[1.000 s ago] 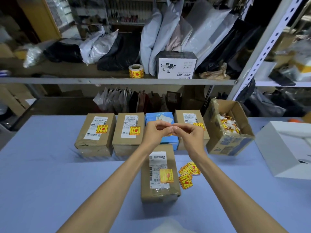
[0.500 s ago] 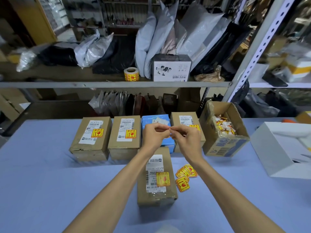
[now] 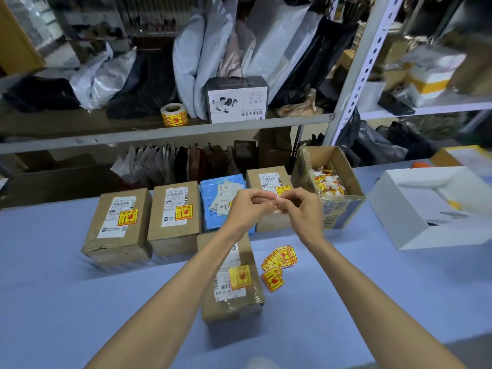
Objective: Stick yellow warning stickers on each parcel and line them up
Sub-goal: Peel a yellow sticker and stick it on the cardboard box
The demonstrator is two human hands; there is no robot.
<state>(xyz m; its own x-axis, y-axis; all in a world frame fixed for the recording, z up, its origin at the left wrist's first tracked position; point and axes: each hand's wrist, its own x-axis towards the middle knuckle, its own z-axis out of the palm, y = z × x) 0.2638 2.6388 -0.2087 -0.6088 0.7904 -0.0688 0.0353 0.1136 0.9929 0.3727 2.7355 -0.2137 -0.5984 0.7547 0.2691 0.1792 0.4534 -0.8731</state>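
Note:
Four parcels stand in a row at the back of the blue table: a brown parcel [image 3: 117,225], a second brown parcel [image 3: 175,217], a blue parcel [image 3: 213,203] and a brown parcel [image 3: 269,179] partly behind my hands. The brown ones carry yellow warning stickers. A fifth parcel [image 3: 231,296] lies nearer to me, with a yellow sticker [image 3: 240,276] on its label. Loose yellow stickers [image 3: 278,262] lie just to its right. My left hand [image 3: 247,206] and my right hand [image 3: 300,209] meet above the row, fingertips pinching a small pale scrap between them.
An open cardboard box [image 3: 343,206] holding peeled sticker scraps stands at the right end of the row. A white open box [image 3: 431,209] sits further right. On the shelf behind are a sticker roll [image 3: 173,115], a printed carton [image 3: 237,99] and several bags.
My hands stay joined at the fingertips over the row, shifting slightly right. The parcels and loose stickers have not moved.

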